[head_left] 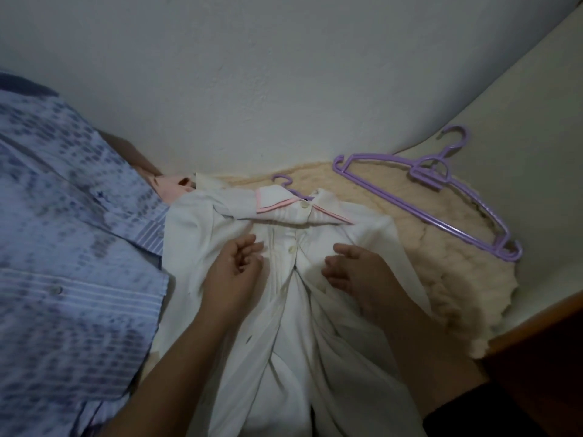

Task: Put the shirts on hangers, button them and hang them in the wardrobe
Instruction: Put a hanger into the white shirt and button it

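The left hand (235,263) rests on the white shirt (293,304) just at 9 o'clock of the button placket, its fingers curled inward and bunching a little cloth; whether it truly pinches the fabric cannot be told. The right hand (353,269) lies at 3 o'clock of the placket, fingers loosely bent and touching the shirt front. Between the two hands a small button (291,250) sits on the placket, with the collar button (304,204) at 12 o'clock of it. The shirt lies face up on a cream fleece blanket (419,247), and a purple hanger hook (284,181) pokes out of its pink-edged collar. A spare purple hanger (432,197) lies at 2 o'clock on the blanket. A blue patterned shirt (69,247) lies at 9 o'clock.
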Tool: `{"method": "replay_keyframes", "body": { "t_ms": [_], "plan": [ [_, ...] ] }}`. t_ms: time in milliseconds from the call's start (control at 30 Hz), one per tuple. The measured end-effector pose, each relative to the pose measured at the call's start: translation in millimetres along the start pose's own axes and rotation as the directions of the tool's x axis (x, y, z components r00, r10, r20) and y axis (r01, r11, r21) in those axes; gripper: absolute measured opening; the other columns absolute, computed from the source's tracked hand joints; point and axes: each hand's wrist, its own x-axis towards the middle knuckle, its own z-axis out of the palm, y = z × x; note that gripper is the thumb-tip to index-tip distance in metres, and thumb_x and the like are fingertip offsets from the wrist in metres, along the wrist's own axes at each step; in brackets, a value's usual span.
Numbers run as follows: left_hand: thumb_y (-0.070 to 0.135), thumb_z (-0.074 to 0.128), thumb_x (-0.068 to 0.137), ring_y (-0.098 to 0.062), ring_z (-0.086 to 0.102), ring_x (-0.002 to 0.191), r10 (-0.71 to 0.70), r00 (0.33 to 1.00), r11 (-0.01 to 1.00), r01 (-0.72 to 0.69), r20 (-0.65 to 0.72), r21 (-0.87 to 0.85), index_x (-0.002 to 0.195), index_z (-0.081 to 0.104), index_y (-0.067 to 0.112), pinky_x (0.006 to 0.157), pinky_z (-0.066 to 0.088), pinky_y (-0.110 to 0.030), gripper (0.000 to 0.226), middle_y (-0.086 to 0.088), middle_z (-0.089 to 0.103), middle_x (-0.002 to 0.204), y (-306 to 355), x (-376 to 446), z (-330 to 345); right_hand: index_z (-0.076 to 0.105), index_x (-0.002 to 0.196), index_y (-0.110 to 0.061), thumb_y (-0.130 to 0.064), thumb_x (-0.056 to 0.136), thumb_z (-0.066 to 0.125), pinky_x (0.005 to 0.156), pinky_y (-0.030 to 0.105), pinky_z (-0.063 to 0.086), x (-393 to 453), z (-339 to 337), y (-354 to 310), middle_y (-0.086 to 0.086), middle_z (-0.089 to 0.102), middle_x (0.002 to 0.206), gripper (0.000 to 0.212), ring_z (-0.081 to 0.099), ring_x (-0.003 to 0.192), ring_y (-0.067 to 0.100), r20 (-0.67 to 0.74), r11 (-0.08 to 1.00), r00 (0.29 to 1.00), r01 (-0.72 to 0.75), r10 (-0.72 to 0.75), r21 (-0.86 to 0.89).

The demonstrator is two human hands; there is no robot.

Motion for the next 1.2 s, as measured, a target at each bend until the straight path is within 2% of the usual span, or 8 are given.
{"method": "replay_keyframes", "body": {
  "t_ms": [67, 167, 333, 500, 633, 767, 1000, 1200],
  "plan": [
    [0.001, 0.054, 0.092, 0.009, 0.061, 0.072, 0.007, 1.000, 0.999, -0.006, -0.012, 0.054, 0.111, 0.057, 0.018, 0.067, 0.047, -0.006, 0.026, 0.007, 0.067, 0.092, 1, -23, -1, 0.060, 0.116, -0.010, -0.005, 0.084, 0.062, 0.064, 0.030, 0.050, -16, -11, 9, 0.009, 0.069, 0.082, 0.032, 0.059, 0.065, 0.018, -0.046, 0.978, 0.998, 0.027, -0.037, -0.207],
    [0.019, 0.060, 0.090, 0.004, 0.061, 0.063, -0.033, 0.999, 0.976, 0.031, 0.005, 0.216, 0.108, 0.060, 0.025, 0.059, 0.047, -0.009, 0.020, 0.006, 0.068, 0.076, -8, -45, -2, 0.061, 0.119, -0.011, -0.011, 0.083, 0.063, 0.077, 0.025, 0.044, -30, -20, 21, 0.006, 0.066, 0.099, 0.035, 0.059, 0.086, 0.016, -0.054, 0.829, 0.991, 0.069, -0.119, -0.555],
    [0.041, 0.068, 0.083, 0.006, 0.058, 0.073, -0.063, 0.980, 0.820, -0.056, 0.188, 0.570, 0.121, 0.052, 0.035, 0.071, 0.050, -0.019, 0.041, 0.017, 0.063, 0.078, -9, -76, -7, 0.056, 0.122, -0.015, -0.022, 0.080, 0.067, 0.079, 0.023, 0.041, -70, -26, 37, 0.006, 0.063, 0.111, 0.044, 0.058, 0.103, 0.022, -0.010, 0.650, 0.994, 0.061, -0.106, -0.758],
    [0.049, 0.068, 0.080, 0.003, 0.059, 0.077, -0.049, 0.957, 0.816, -0.126, 0.284, 0.565, 0.124, 0.043, 0.042, 0.074, 0.052, -0.022, 0.051, 0.016, 0.062, 0.083, 1, -102, -2, 0.060, 0.110, -0.013, -0.007, 0.081, 0.064, 0.065, 0.022, 0.043, -94, -12, 50, -0.007, 0.053, 0.079, 0.030, 0.056, 0.078, 0.016, 0.012, 0.787, 0.988, 0.131, -0.155, -0.603],
    [0.021, 0.066, 0.086, 0.002, 0.057, 0.071, -0.038, 0.977, 0.852, -0.079, 0.212, 0.517, 0.131, 0.047, 0.025, 0.064, 0.043, -0.007, 0.049, 0.012, 0.060, 0.080, -7, -118, 3, 0.054, 0.102, -0.017, -0.008, 0.081, 0.069, 0.065, 0.028, 0.047, -107, 7, 75, -0.003, 0.052, 0.085, 0.028, 0.055, 0.079, 0.017, 0.001, 0.910, 0.998, 0.056, -0.061, -0.411],
    [0.017, 0.062, 0.088, 0.001, 0.058, 0.074, -0.068, 0.992, 0.905, 0.015, 0.109, 0.425, 0.132, 0.047, 0.021, 0.067, 0.043, -0.008, 0.047, 0.012, 0.061, 0.089, -16, -131, 7, 0.047, 0.104, -0.024, -0.017, 0.084, 0.067, 0.062, 0.012, 0.039, -113, 12, 89, -0.009, 0.053, 0.090, 0.030, 0.053, 0.081, 0.008, -0.065, 0.849, 0.971, 0.168, -0.230, -0.501],
    [0.025, 0.069, 0.084, -0.005, 0.061, 0.078, -0.048, 0.994, 0.926, 0.006, 0.101, 0.377, 0.137, 0.039, 0.024, 0.077, 0.054, -0.023, 0.061, 0.010, 0.061, 0.099, -17, -119, 22, 0.047, 0.125, -0.021, -0.021, 0.086, 0.065, 0.077, 0.020, 0.042, -96, 18, 80, -0.004, 0.058, 0.108, 0.043, 0.056, 0.094, 0.011, -0.071, 0.775, 0.913, 0.298, -0.402, -0.557],
    [0.014, 0.067, 0.085, -0.005, 0.059, 0.083, -0.085, 0.981, 0.911, 0.006, 0.175, 0.412, 0.142, 0.033, 0.021, 0.078, 0.050, -0.019, 0.067, 0.007, 0.060, 0.094, -26, -109, 28, 0.052, 0.117, -0.019, 0.000, 0.089, 0.047, 0.050, 0.006, 0.038, -90, 10, 77, -0.005, 0.054, 0.072, 0.034, 0.048, 0.059, 0.005, -0.088, 0.861, 0.930, 0.290, -0.356, -0.419]
  ]
}}
